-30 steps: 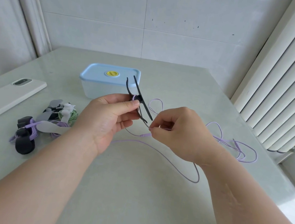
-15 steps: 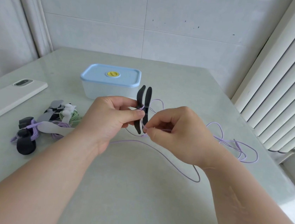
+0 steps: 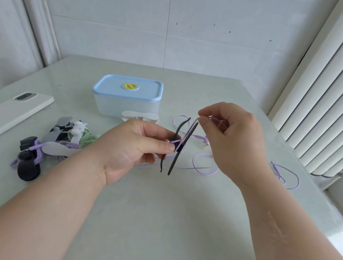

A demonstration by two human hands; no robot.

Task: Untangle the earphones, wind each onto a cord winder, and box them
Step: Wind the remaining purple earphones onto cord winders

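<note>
Nearest the camera, a broad stretch of pale tabletop [image 3: 155, 224] lay bare between the two forearms, the widest free room in view. Above it both hands were raised off the surface. The left hand [image 3: 134, 147] pinched the middle of a black cord winder [image 3: 178, 146] between thumb and fingers, its two thin wings standing nearly upright and splayed apart at the ends. The right hand [image 3: 231, 141] was closed in a fingertip pinch on the purple earphone cable [image 3: 204, 168] just above the winder's upper tip, the cable running taut down to the winder's waist. The rest of that cable trailed in loose loops on the tabletop behind and to the right of the right wrist, reaching close to the right edge, where the white slatted panel [image 3: 330, 94] rose just beyond.

On the left, a cluster of already wound earphones [image 3: 44, 147] on black, grey and white winders sat well clear of the hands. Farther left a white phone [image 3: 12, 113] lay face down near the left edge. A spare white winder [image 3: 140, 116] rested against the front of the lidded blue box [image 3: 127, 97], with open tabletop behind it up to the tiled wall [image 3: 177, 34].
</note>
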